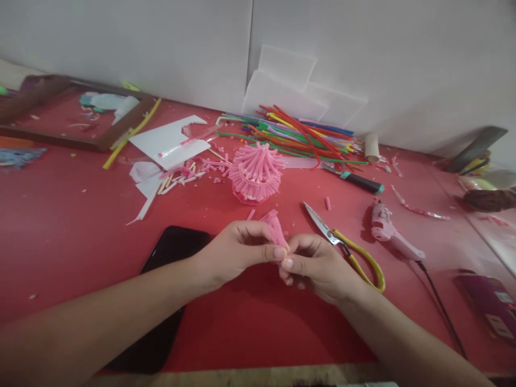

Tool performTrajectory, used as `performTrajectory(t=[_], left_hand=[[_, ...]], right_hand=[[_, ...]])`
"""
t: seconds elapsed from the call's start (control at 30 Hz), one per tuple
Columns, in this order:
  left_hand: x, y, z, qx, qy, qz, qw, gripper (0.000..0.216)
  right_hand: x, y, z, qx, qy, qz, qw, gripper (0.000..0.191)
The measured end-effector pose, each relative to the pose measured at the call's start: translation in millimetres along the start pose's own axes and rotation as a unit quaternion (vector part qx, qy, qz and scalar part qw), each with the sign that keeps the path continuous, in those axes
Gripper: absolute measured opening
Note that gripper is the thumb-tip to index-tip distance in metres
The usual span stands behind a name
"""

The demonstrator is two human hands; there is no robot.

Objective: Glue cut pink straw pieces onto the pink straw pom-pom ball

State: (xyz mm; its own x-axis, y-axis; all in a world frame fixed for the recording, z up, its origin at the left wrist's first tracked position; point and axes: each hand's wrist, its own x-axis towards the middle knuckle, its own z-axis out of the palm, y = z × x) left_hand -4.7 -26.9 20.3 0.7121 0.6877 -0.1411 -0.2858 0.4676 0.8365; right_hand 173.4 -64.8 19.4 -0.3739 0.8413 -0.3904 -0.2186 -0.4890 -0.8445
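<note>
A red tabletop (100, 226) carries a pink peaked model (257, 174), yellow-handled scissors (331, 235), a pink glue gun (391, 232) and, toward its front edge, a black phone (173, 247). Farther back lie a black-handled knife (362, 183), multicoloured craft stems (298, 133) and a brown frame (52, 137).

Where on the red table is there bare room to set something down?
One patch of red table, bar specks, lies between the wooden frame and the black device. Another lies between the left hand, the right hand and the near edge. Beyond the hands it is crowded: paper scraps, pink model, colored stems; to the right, scissors and glue gun.
</note>
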Motion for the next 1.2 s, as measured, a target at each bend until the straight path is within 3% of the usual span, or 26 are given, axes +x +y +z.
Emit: performTrajectory(t=[0.1, 0.2, 0.3, 0.4, 0.5, 0.6, 0.8, 0.97, 1.03, 1.2], left_hand=[[-0.7, -2.7, -1.4, 0.044, 0.060, 0.035, 0.997, 0.014], [-2.0, -4.5, -1.9, 0.119, 0.130, 0.074, 0.982, 0.008], [-3.5, -3.8, 0.9, 0.150, 0.185, 0.094, 0.967, 0.023], [-5.0, -2.6, 7.1, 0.141, 0.222, 0.093, 0.960, 0.043], [-6.2, -3.1, 12.8, 0.128, 0.226, 0.112, 0.959, 0.031], [-5.6, -4.8, 14.0, 0.115, 0.209, 0.138, 0.961, 0.023], [-0.9, -7.5, 5.1, 0.071, 0.165, 0.159, 0.971, 0.017], [-1.3, -8.6, 1.3, 0.091, 0.161, 0.142, 0.972, 0.015], [-1.0, -9.2, 0.9, 0.100, 0.159, 0.136, 0.973, 0.015], [1.8, -14.8, 0.1, 0.101, 0.099, 0.098, 0.985, 0.014]], right_hand=[[-0.7, -0.1, 2.6, -0.084, 0.052, -0.079, 0.992, 0.031], [-2.7, 1.0, 5.1, -0.242, 0.131, -0.184, 0.943, 0.025], [-4.4, 3.5, 8.2, -0.378, 0.182, -0.254, 0.872, 0.023], [-5.0, 6.0, 12.1, -0.489, 0.223, -0.353, 0.766, 0.022], [-4.8, 8.8, 14.5, -0.563, 0.241, -0.430, 0.664, 0.023], [-4.5, 10.4, 13.0, -0.602, 0.227, -0.459, 0.613, 0.024], [-3.2, 4.9, 5.2, -0.597, 0.182, -0.466, 0.627, 0.011], [-2.6, 2.1, 1.8, -0.547, 0.218, -0.441, 0.677, 0.020], [-3.1, -1.3, -1.7, -0.540, 0.196, -0.437, 0.692, 0.019], [1.5, -43.8, -1.9, -0.527, 0.110, -0.489, 0.687, 0.020]])
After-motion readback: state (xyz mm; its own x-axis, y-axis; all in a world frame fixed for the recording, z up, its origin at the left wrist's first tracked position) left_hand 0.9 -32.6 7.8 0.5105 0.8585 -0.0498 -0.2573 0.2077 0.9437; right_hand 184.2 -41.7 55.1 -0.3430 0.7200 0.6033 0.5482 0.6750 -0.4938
